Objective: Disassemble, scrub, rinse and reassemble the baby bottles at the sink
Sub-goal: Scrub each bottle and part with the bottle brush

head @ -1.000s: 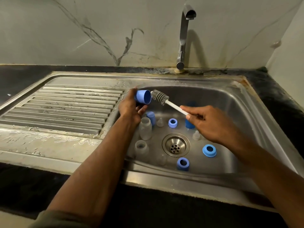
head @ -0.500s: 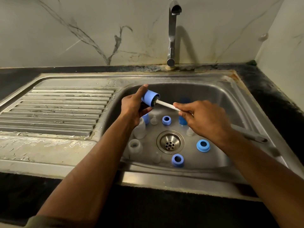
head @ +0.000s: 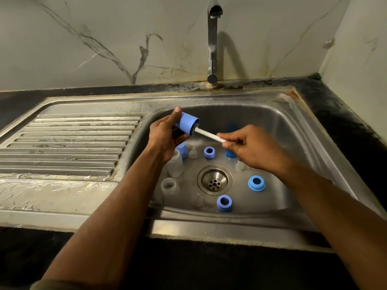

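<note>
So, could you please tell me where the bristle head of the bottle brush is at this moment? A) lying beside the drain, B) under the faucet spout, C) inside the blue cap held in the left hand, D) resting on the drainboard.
C: the bottle brush runs from the right hand into the open mouth of the blue cap gripped by the left hand.

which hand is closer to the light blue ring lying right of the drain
Right. The right hand pinches the brush handle just above and behind the light blue ring. The left hand holds the blue cap across the basin, far to the ring's left.
</note>
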